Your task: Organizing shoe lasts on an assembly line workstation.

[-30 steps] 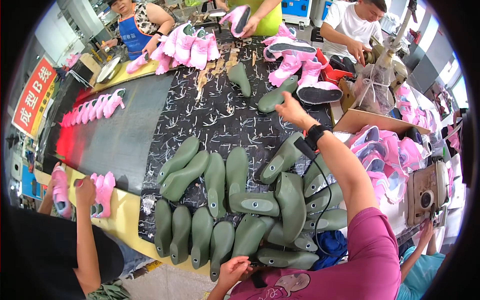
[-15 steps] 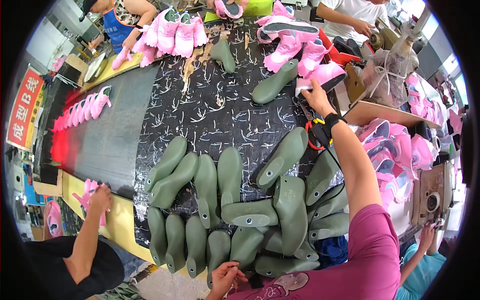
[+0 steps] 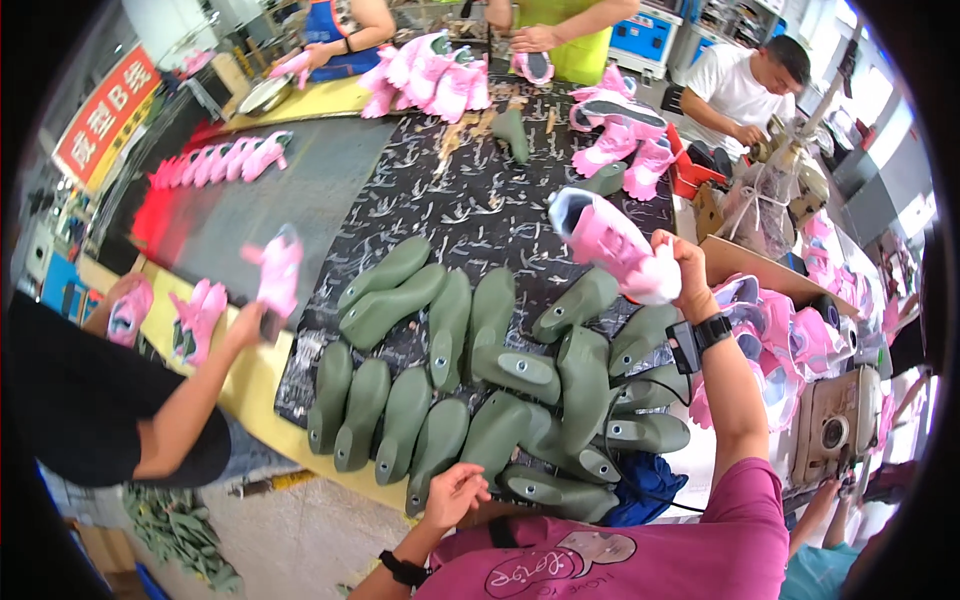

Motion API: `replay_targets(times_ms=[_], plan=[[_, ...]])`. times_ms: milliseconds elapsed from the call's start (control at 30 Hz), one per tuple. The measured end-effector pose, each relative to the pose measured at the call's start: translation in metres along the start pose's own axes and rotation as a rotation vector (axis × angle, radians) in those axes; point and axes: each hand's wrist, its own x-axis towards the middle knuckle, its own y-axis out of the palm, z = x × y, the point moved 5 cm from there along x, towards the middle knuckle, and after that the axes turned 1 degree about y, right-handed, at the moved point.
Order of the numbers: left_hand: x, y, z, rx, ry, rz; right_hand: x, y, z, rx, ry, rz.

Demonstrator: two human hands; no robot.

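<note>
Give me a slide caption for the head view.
Right hand lifts a pink shoe above green shoe lasts.

My right hand (image 3: 690, 272) is raised far out, arm extended, fingers closed in a grip, black watch on the wrist. My left hand (image 3: 455, 492) sits low and near, close to my torso, fingers loosely spread and empty, dark band on that wrist, forearm bent inward.

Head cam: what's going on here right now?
The person's right hand holds a pink shoe up over a dark patterned table. Their left hand rests open at the near edge, by a pile of grey-green shoe lasts. A co-worker on the left holds another pink shoe.
</note>
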Motion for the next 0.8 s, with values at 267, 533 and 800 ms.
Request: replay_targets(times_ms=[267, 533, 800], plan=[[0.002, 0.003, -0.152, 0.76, 0.884, -0.364, -0.07, 0.123, -0.032, -0.106, 0.366, 0.406], [-0.013, 0.006, -0.122, 0.744, 0.844, -0.341, -0.09, 0.143, -0.06, 0.06, 0.323, 0.357], [-0.047, 0.01, -0.057, 0.689, 0.691, -0.22, -0.034, 0.108, -0.015, -0.616, -0.209, -0.04]])
